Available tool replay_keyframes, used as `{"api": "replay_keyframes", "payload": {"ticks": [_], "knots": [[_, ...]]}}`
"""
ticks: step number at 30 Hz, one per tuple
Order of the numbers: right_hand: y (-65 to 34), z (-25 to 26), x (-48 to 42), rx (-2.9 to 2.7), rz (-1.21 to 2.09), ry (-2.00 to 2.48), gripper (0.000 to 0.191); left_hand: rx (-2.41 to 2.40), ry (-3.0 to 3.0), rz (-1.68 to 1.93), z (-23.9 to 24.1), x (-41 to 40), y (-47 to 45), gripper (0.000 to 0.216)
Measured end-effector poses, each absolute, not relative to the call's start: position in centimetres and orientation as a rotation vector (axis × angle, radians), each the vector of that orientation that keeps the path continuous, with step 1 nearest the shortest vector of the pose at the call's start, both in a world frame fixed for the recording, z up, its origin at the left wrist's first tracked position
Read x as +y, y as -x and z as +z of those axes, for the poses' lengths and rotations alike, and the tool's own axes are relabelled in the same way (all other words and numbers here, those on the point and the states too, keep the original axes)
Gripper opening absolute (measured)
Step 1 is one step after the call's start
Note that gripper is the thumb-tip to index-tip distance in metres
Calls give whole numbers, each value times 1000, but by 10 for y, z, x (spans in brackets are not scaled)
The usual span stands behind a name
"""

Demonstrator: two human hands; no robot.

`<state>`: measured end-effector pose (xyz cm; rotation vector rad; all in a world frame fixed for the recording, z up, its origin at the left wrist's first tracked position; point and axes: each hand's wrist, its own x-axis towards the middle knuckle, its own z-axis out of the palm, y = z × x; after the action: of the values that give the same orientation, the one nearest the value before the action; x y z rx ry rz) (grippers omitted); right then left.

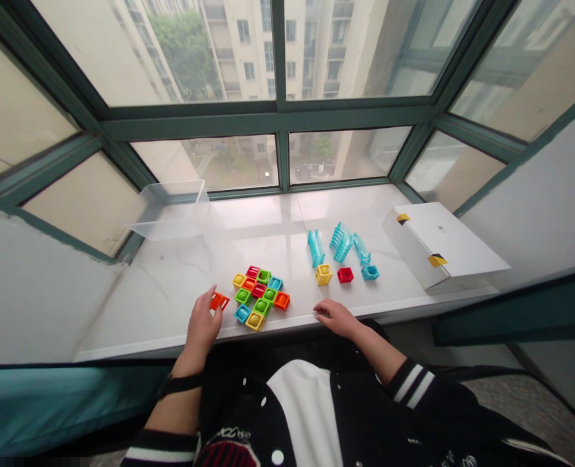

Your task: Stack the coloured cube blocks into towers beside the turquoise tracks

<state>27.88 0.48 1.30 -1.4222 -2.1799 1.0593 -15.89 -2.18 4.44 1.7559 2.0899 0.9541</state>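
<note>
My left hand (204, 319) is at the left of the sill, its thumb and fingers closed around an orange-red plastic block (220, 301) with open slots. Just right of it lies a flat cluster of square toy blocks (259, 290) in red, orange, yellow, green and blue, set edge to edge. My right hand (336, 316) rests near the sill's front edge, fingers loosely bent and holding nothing. Beyond that hand stand a yellow block (324, 274), a red block (345, 275) and a blue block (370, 272) in a row.
Behind that row lie clear blue ribbed track pieces: one (315, 248) at left, a curved one (341, 242) and another (361, 248) at right. A transparent bin (175, 211) sits back left. A white box (448, 246) with yellow-black tape stands right. Windows border the marble-look sill (156, 305).
</note>
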Motion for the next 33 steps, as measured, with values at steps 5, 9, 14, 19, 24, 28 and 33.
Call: {"api": "replay_keyframes", "payload": {"ticks": [5, 9, 14, 19, 24, 28, 33], "knots": [[-276, 22, 8, -2148, 1120, 1403, 19, 1715, -1282, 1276, 75, -26, 128, 78], [-263, 53, 8, -2045, 1182, 1287, 25, 1388, -1246, 1269, 100, -32, 82, 83], [-240, 98, 2, -1876, 1298, 1032, 52, 1124, -1156, 1193, 115, -38, 28, 77], [-228, 115, -3, -1759, 1373, 917, 65, 993, -1125, 1142, 110, -38, -3, 73], [-229, 115, -5, -1704, 1316, 959, 57, 949, -1134, 1119, 105, -38, -15, 69], [-234, 113, -4, -1762, 1195, 996, 59, 960, -1176, 1078, 104, -38, -17, 64], [-238, 110, -2, -1867, 985, 999, 56, 1047, -1273, 1053, 102, -38, -18, 56]]}}
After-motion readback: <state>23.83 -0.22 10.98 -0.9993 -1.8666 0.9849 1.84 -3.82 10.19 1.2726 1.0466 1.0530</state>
